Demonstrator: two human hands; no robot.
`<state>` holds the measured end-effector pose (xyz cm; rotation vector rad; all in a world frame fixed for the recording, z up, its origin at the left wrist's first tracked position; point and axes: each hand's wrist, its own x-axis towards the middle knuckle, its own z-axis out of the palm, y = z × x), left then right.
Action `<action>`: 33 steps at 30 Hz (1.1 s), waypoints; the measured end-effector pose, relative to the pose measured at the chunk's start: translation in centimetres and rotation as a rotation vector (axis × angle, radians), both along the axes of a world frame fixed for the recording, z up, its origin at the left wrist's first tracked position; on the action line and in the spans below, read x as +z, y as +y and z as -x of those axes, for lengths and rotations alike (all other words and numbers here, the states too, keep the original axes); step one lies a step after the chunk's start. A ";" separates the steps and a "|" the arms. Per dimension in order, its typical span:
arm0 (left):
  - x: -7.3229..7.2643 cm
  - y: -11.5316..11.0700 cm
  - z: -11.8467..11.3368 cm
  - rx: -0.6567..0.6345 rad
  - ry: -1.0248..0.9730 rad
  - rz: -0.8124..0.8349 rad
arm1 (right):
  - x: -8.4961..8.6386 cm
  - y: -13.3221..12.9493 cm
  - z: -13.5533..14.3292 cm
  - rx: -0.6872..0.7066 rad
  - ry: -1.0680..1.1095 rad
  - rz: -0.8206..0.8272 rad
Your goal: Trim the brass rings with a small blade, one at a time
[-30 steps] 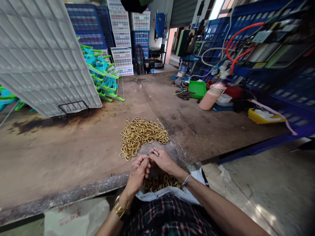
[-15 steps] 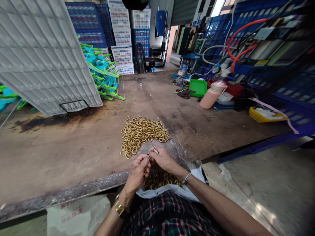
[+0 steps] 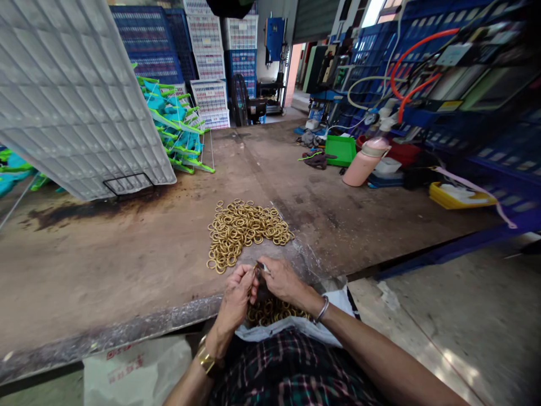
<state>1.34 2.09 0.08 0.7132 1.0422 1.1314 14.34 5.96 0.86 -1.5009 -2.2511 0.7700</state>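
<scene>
My left hand [image 3: 237,290] is closed, its thumb and fingers pinching a brass-coloured ring that is mostly hidden by the fingertips. Just to its right, my right hand [image 3: 284,279] grips a small knife [image 3: 265,269] with a pale handle. The knife's dark tip points at the ring, right by the left fingertips; whether it touches cannot be made out. Beyond both hands, a pile of brass-coloured rings [image 3: 243,228] lies on the table. Below them, against my lap, an open white bag [image 3: 291,327] holds many more such rings.
A ribbed white panel [image 3: 84,96] leans on a black wire stand at left, beside green and turquoise hangers [image 3: 181,121]. On the right of the wooden table [image 3: 139,242] stand a pink bottle [image 3: 363,163], a green tray [image 3: 340,149] and a yellow dish [image 3: 460,196]. Crates are stacked behind.
My right hand has turned slightly and lowered, so the knife's tip now points left toward the ring instead of upward. My left hand has barely moved.
</scene>
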 end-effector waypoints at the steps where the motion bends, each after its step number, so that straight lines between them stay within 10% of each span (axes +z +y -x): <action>1: 0.0 0.0 0.0 0.004 0.030 -0.014 | -0.1 -0.2 0.0 0.040 -0.077 -0.017; 11: -0.2 -0.5 0.3 -0.001 0.194 -0.075 | -0.3 -0.2 0.2 0.103 -0.296 -0.014; 21: 0.5 -0.7 0.0 0.016 -0.290 0.107 | -1.6 4.2 -0.3 -0.161 -0.302 -0.116; 33: -0.3 -0.2 1.4 -0.001 -0.427 0.208 | -1.4 6.0 1.3 -0.150 -0.368 -0.126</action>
